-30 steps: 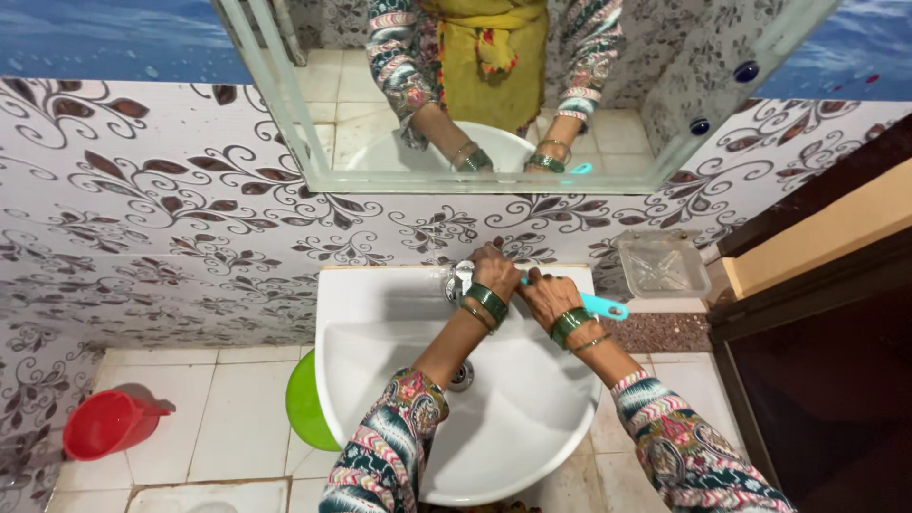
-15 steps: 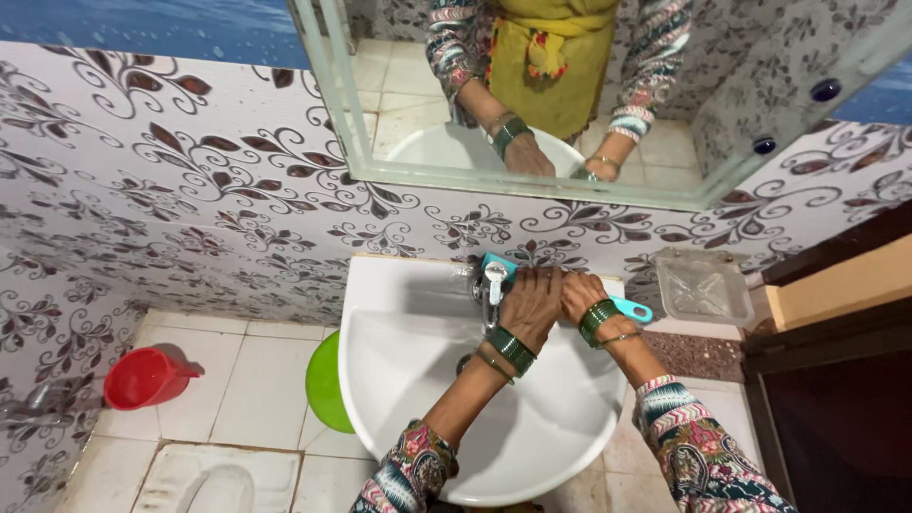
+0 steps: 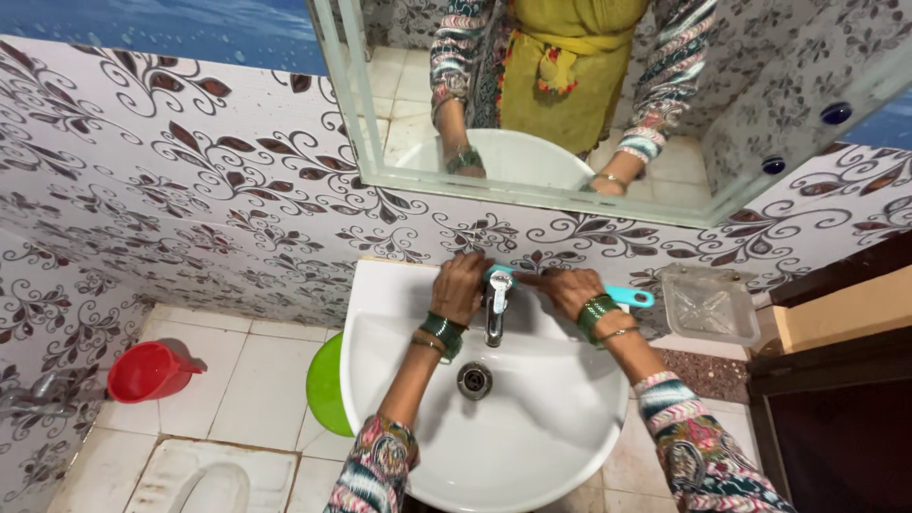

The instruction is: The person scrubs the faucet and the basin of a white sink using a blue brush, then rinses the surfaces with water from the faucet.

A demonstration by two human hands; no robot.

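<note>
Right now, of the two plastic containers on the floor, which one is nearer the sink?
The green tub: it sits tucked against the left edge of the white sink, partly hidden under it. The red jug stands well off to the left on the tiled floor.

Both hands work at the chrome tap [image 3: 495,306] at the back of a white washbasin [image 3: 532,418]: the left hand [image 3: 463,285] rests on the rim just left of the tap, and the right hand [image 3: 568,288], just right of it, grips a turquoise brush [image 3: 629,296] whose head reaches the tap's top. Right of the basin a clear soap dish [image 3: 709,304] is fixed to the patterned wall, a mirror [image 3: 608,104] hangs above the tap, and left of the basin a red jug [image 3: 144,371] stands on the tiled floor.
</note>
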